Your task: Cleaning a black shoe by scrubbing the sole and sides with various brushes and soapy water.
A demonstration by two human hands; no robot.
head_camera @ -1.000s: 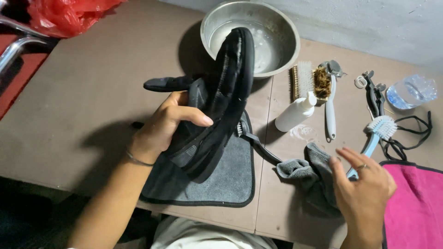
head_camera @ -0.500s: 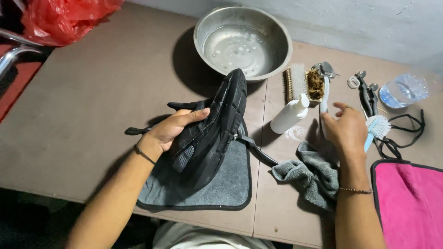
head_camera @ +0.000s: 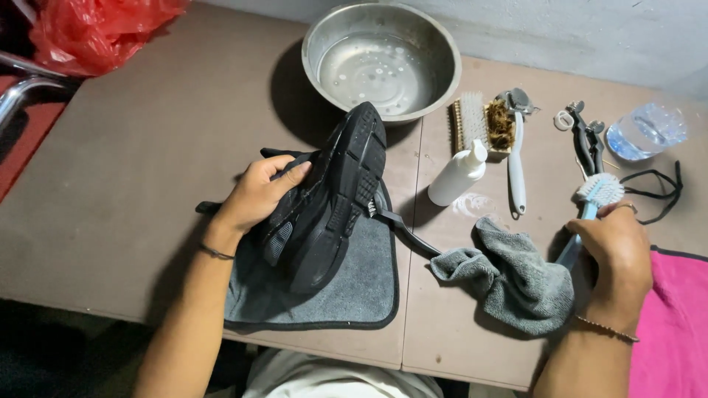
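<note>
Head view: nearest the wearer, a grey mat (head_camera: 354, 295) is spread at the table (head_camera: 125, 184) edge, with a crumpled grey cloth (head_camera: 516, 280) to its right and a pink cloth (head_camera: 675, 332) beyond that. Above the mat a black shoe (head_camera: 332, 206) is held tilted, sole outward, in the closed fingers of the left hand (head_camera: 258, 195), while a light-blue brush (head_camera: 594, 203) is gripped by its handle in the right hand (head_camera: 616, 250). Farther back, a white bottle (head_camera: 457, 175), two more brushes (head_camera: 487, 125) and a metal bowl (head_camera: 382, 59) are seen.
</note>
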